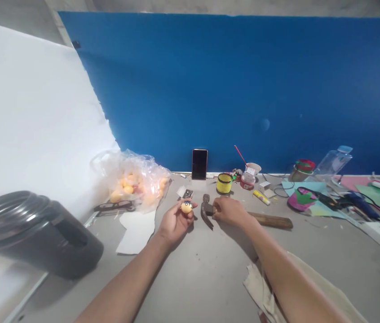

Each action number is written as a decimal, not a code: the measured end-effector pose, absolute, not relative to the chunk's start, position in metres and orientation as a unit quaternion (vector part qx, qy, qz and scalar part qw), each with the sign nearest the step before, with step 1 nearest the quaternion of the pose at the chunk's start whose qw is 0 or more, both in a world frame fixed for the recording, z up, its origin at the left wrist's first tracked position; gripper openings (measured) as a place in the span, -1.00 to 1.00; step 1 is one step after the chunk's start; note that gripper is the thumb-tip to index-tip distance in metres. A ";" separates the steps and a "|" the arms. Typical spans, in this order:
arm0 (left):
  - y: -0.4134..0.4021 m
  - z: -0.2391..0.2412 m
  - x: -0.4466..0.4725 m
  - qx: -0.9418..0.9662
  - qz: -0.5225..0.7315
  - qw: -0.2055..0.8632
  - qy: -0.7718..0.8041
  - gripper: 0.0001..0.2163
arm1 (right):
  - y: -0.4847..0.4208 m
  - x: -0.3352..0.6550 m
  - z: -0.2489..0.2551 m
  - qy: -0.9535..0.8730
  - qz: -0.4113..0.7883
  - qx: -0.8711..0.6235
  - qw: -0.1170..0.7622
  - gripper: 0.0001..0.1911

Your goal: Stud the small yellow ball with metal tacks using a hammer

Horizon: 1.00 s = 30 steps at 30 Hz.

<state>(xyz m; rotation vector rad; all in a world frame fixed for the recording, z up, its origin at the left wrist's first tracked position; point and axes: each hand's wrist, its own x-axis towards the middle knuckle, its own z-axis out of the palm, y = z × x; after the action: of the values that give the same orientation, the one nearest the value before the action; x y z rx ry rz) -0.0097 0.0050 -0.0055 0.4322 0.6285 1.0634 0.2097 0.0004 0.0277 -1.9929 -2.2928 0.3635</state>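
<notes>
My left hand [177, 220] is closed around a small yellow ball [186, 207], which has dark and whitish marks near its top. The fingers cup it from below and from the sides. My right hand [228, 210] lies over a claw hammer [271, 220], its fingers curled down at the handle just beside the metal head; the fingertips are partly hidden. That hammer rests flat on the table, claw toward me and wooden handle pointing right. Just beyond my left hand is a small pack [187, 194] of dark, speckled bits.
A clear plastic bag [136, 179] of yellow and orange balls stands at left, by glasses [114, 206] and white paper [138, 231]. A dark jar [38, 235] is nearer. A phone [200, 164] leans at the back. Right are a yellow tub [224, 183], a glue stick [261, 197] and cloth [260, 287].
</notes>
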 end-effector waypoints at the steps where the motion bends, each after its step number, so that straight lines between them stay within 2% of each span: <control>1: 0.005 -0.006 -0.010 0.199 0.494 0.794 0.294 -0.86 | 0.001 0.211 0.029 -0.754 0.117 -0.645 0.046 -0.75; 7: 0.004 -0.006 -0.009 0.199 0.504 0.786 0.297 -0.81 | 0.003 0.214 0.034 -0.739 0.087 -0.655 0.128 -0.75; 12: 0.004 -0.003 -0.008 0.203 0.508 0.789 0.280 -0.78 | 0.006 0.210 0.025 -0.726 0.065 -0.677 0.101 -0.72; 20: 0.005 -0.005 -0.008 0.220 0.500 0.784 0.295 -0.85 | 0.016 0.212 0.005 -0.729 0.074 -0.675 0.079 -0.62; 27: 0.006 -0.007 -0.008 0.196 0.482 0.792 0.318 -0.68 | 0.021 0.212 -0.001 -0.732 0.071 -0.674 0.068 -0.60; 30: 0.004 -0.009 -0.009 0.213 0.466 0.805 0.299 -0.79 | 0.021 0.213 -0.002 -0.733 0.072 -0.673 0.065 -0.60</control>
<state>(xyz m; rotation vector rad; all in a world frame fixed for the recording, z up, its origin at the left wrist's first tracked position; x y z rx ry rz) -0.0090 0.0044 -0.0086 0.4568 0.6406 0.9975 0.2132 0.0211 -0.0018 -2.0318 -2.2129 0.2175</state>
